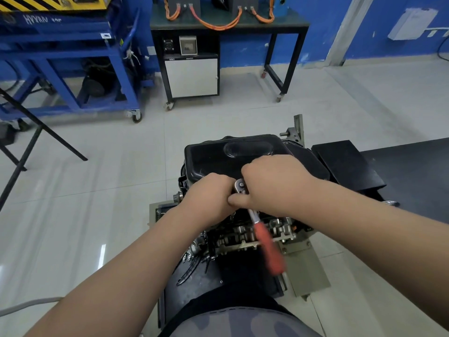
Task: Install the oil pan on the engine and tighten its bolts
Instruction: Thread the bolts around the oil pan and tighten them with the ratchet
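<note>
I saw the right hand (274,183) curled over the head of the red-handled ratchet (267,244) at the near edge of the oil pan (216,155). The left hand (213,194) was curled alongside; whether it held anything, I couldn't tell.

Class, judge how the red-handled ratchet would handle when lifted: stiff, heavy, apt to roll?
The ratchet likely stays rigid: straight metal shaft. Probably head-heavy, given the chunky steel head. Its rounded red handle might roll if laid flat.

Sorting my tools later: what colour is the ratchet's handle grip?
Orange-red grip on the ratchet, silver shank above it; the head view shows it, slightly blurred.
</note>
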Motion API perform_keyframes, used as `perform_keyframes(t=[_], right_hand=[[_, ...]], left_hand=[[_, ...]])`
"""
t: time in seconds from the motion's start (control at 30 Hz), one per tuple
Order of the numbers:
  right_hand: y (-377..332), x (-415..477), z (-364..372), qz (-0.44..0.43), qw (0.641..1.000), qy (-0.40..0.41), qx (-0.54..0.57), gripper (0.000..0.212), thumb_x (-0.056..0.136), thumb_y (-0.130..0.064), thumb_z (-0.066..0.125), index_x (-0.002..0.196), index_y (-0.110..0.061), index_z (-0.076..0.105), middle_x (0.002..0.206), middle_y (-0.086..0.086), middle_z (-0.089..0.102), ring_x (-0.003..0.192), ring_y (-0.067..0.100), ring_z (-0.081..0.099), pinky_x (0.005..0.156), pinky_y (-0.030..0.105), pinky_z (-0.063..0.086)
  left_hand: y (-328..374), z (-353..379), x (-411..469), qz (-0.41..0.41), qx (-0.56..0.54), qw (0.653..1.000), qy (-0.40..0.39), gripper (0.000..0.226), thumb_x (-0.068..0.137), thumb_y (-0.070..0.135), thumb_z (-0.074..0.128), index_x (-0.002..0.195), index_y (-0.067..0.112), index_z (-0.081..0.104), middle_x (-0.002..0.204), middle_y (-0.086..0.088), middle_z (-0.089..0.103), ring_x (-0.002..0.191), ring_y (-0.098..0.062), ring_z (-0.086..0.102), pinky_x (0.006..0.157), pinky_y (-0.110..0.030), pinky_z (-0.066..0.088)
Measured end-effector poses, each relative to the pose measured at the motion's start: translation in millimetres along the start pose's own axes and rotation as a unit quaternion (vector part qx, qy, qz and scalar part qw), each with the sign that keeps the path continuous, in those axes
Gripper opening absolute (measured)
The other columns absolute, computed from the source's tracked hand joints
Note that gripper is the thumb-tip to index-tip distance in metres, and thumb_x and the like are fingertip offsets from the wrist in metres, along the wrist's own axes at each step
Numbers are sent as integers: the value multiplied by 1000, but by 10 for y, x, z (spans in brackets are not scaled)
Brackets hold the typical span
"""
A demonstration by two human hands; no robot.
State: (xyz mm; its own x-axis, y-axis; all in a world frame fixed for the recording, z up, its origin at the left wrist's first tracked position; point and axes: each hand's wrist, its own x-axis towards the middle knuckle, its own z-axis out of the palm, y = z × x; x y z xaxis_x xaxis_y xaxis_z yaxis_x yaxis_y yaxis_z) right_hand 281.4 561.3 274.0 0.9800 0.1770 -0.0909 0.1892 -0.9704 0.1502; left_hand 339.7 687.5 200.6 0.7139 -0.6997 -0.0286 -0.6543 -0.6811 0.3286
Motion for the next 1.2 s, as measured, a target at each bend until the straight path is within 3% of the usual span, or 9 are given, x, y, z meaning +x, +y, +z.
perform_keyframes(t=[0.17, 0.23, 0.37, 0.6, 0.77, 0.83, 0.97, 1.07, 1.2], right_hand=[[136, 35, -54, -128, 991, 10, -36, 28, 85, -36, 55, 109, -23, 52, 106, -3, 50, 100, 19, 48, 79, 33, 37], [118, 42, -54, -119, 992, 29, -42, 26, 85, -42, 53, 102, -22, 55, 102, -2, 53, 96, 20, 51, 78, 33, 36], [54, 28, -14, -9, 1000, 2, -2, 48, 79, -64, 46, 64, -18, 49, 70, -2, 54, 65, 19, 54, 54, 29, 36], [167, 49, -80, -124, 992, 7, -39, 29, 83, -41, 54, 106, -23, 55, 105, -2, 51, 99, 19, 48, 82, 35, 41], [16, 15, 9, -3, 1000, 13, -12, 43, 78, -58, 46, 62, -18, 48, 65, -5, 48, 59, 17, 50, 52, 28, 30], [32, 14, 5, -28, 1000, 2, 0, 36, 80, -55, 49, 73, -19, 53, 75, -5, 50, 68, 18, 51, 53, 29, 33], [138, 43, -29, -128, 990, 11, -51, 29, 84, -34, 55, 110, -22, 52, 107, -2, 49, 100, 19, 45, 81, 32, 39], [85, 25, -23, -115, 990, 32, -68, 27, 84, -44, 52, 97, -21, 55, 99, -1, 53, 95, 21, 48, 76, 33, 36], [2, 3, 13, 7, 1000, -11, -8, 46, 80, -60, 45, 62, -18, 44, 67, -4, 48, 66, 18, 49, 54, 29, 31]], left_hand=[[-21, 19, -3, 20, -11, 999, 23, 34, 79, 40, 53, 54, 23, 37, 53, 3, 49, 52, -17, 46, 42, -26, 25], [-26, 20, -5, 12, -11, 1000, 23, 35, 80, 44, 51, 55, 25, 36, 55, 5, 49, 54, -16, 46, 44, -25, 28], [-9, 23, 1, -4, 10, 1000, 6, 30, 78, 33, 47, 53, 21, 35, 51, 4, 44, 51, -15, 41, 43, -24, 23], [-17, 36, -18, 24, -15, 999, 26, 31, 78, 39, 49, 56, 24, 35, 54, 3, 48, 54, -19, 47, 42, -25, 24], [-1, 30, -1, 2, -2, 1000, 13, 27, 75, 27, 48, 53, 22, 33, 51, 3, 43, 54, -20, 44, 42, -24, 23], [9, 26, 10, 11, -7, 1000, 8, 32, 77, 31, 51, 52, 22, 33, 50, 3, 43, 54, -20, 45, 41, -24, 22], [-2, 37, 12, 13, -1, 1000, 26, 36, 80, 40, 52, 54, 22, 36, 50, 4, 44, 52, -20, 47, 41, -25, 23], [-12, 32, 11, 1, -2, 1000, 20, 35, 80, 41, 50, 54, 23, 35, 52, 5, 43, 53, -18, 44, 43, -25, 25], [-9, 11, 7, 5, 7, 1000, -3, 28, 75, 29, 49, 53, 21, 33, 51, 4, 42, 53, -21, 43, 42, -24, 24]])
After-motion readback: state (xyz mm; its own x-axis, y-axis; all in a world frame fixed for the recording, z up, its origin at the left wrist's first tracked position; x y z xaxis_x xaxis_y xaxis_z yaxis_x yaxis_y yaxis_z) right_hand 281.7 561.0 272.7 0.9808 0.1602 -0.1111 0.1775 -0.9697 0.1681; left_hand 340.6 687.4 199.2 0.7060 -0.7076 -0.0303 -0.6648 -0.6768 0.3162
